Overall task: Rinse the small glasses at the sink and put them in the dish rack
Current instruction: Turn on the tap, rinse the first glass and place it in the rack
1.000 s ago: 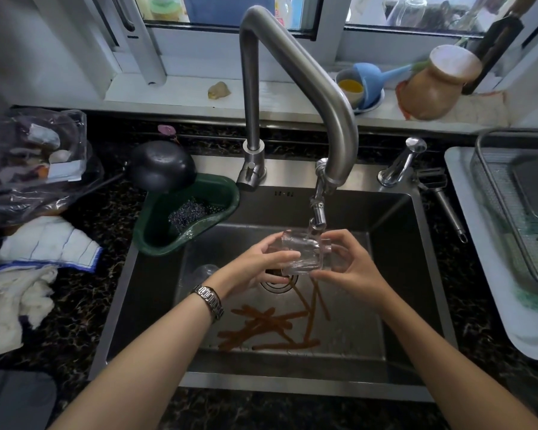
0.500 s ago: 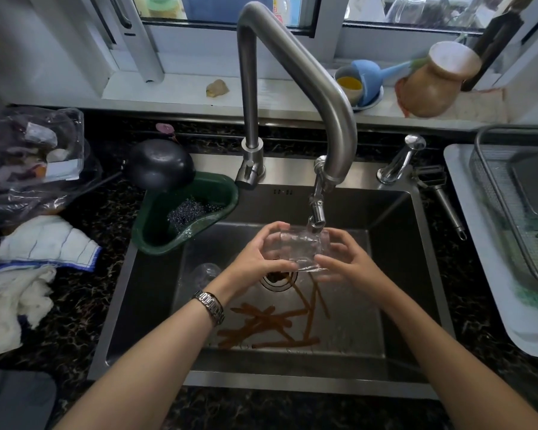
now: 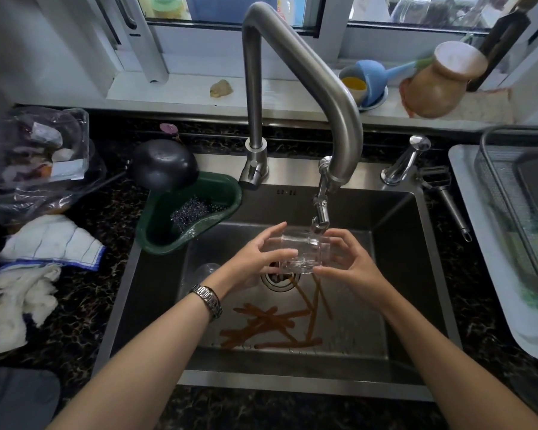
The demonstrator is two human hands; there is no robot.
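Note:
A small clear glass [image 3: 302, 254] lies on its side right under the tap nozzle [image 3: 320, 212], above the drain [image 3: 280, 282] of the steel sink [image 3: 410, 274]. My left hand [image 3: 255, 262] grips its left end, thumb across the front. My right hand [image 3: 351, 265] cups its right end with fingers curled around it. A second clear glass [image 3: 207, 271] rests on the sink floor to the left, partly hidden by my left wrist. The wire dish rack [image 3: 516, 212] stands on a white tray [image 3: 472, 237] at the far right.
Brown stick-like scraps [image 3: 271, 324] lie on the sink floor. A green corner strainer [image 3: 193, 212] with a steel scourer hangs at the sink's back left, a black ladle [image 3: 163, 164] beside it. Cloths [image 3: 50, 240] and a plastic bag [image 3: 35, 159] sit left; a peeler [image 3: 444, 197] lies right.
The glass has turned slightly between my hands and stays under the nozzle. My left thumb has slid across its front. The view has shifted a little.

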